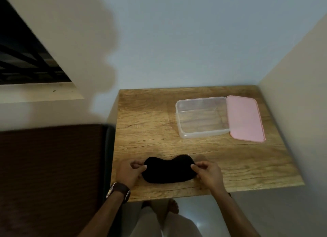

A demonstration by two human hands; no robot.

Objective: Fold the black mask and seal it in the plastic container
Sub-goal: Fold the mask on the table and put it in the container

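A black mask (169,169) lies flat on a wooden table (152,116), its ends pinched between fingertips of the left hand (131,173) and right hand (208,174).

The room was dim and the picture looked soft. A big lumpy shadow (104,63) fell on the wall (194,33) at ten o'clock. The straight lines bent near the edges.

Flat black mask (169,170); open clear container (201,117)

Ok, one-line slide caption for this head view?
Both hands, left hand and right hand, pinch the black mask ends; clear container open, pink lid beside it.
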